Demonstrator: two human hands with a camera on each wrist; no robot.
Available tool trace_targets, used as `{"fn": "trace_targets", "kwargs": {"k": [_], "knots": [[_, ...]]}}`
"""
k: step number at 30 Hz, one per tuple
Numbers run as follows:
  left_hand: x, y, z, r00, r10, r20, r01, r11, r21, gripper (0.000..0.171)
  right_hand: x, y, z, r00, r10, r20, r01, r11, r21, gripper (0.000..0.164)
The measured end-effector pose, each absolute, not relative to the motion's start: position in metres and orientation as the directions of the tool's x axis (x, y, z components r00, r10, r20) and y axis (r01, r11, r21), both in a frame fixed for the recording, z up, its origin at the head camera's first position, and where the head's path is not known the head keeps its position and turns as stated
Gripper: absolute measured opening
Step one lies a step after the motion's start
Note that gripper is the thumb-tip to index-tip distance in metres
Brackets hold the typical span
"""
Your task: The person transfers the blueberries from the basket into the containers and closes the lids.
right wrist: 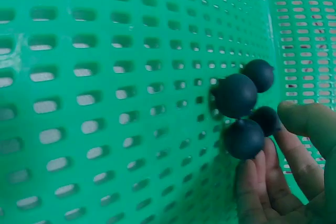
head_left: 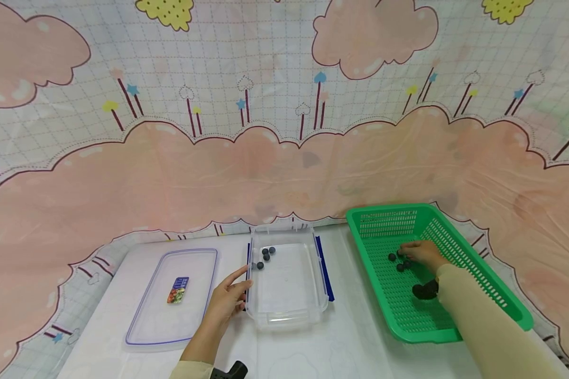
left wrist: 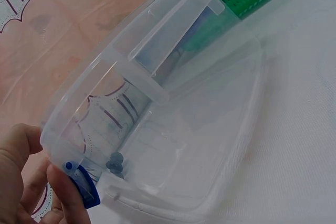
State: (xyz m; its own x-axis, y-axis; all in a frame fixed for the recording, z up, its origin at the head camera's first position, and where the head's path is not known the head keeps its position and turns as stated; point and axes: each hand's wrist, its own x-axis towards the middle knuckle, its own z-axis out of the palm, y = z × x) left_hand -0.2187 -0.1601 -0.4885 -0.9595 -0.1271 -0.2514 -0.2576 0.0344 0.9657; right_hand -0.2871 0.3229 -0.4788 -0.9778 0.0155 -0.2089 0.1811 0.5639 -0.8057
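A person's two bare hands work over a white table (head_left: 313, 358). At the near left, a clear lid (head_left: 147, 322) lies flat with its label (head_left: 178, 290) showing, set apart from the box so the top stays uncovered. Just right of the lid, the left hand (head_left: 224, 301) grips the left edge of the clear box (head_left: 286, 319), thumb and fingers close together by a blue clip (left wrist: 86, 187), probably to keep so light a thing from sliding. The blue clips hang outward, leaving the rim free. Inside, four dark balls (head_left: 266, 257) sit by the far left wall. To the right stands a green basket (head_left: 419, 337), its tall sides likely there to stop round things rolling away. The right hand (head_left: 424, 255) reaches into it, thumb and fingertips narrowed on one small ball (right wrist: 266, 121); three others (right wrist: 237, 96) lie right beside it on the slotted floor. Farthest back hangs a cloth (head_left: 265, 179) printed with peach clouds.
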Motion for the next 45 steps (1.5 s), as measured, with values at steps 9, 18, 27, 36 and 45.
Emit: {"fn": "trace_targets", "kwargs": {"k": [9, 18, 27, 36, 45], "knots": [[-0.2190, -0.1598, -0.4868, -0.959, -0.124, -0.257, -0.261, 0.022, 0.965, 0.048, -0.2854, 0.3225, -0.4832, -0.982, 0.061, -0.180, 0.176, 0.640, -0.748, 0.044], [-0.2190, -0.1598, -0.4872, -0.957, -0.125, -0.261, -0.265, 0.022, 0.964, 0.048, -0.2866, 0.3242, -0.4859, -0.981, 0.070, -0.178, 0.182, 0.633, -0.752, 0.042], [-0.2201, -0.1597, -0.4894, -0.958, -0.131, -0.257, -0.261, 0.012, 0.965, 0.048, -0.2829, 0.3234, -0.4847, -0.986, 0.067, -0.154, 0.164, 0.578, -0.799, 0.041], [-0.2201, -0.1598, -0.4895, -0.956, -0.134, -0.260, -0.264, 0.015, 0.964, 0.048, -0.2863, 0.3243, -0.4830, -0.977, 0.109, -0.186, 0.215, 0.557, -0.803, 0.046], [-0.2195, -0.1611, -0.4884, -0.959, -0.129, -0.254, -0.257, 0.014, 0.966, 0.048, -0.2887, 0.3210, -0.4779, -0.974, 0.115, -0.195, 0.226, 0.451, -0.863, 0.049]]}}
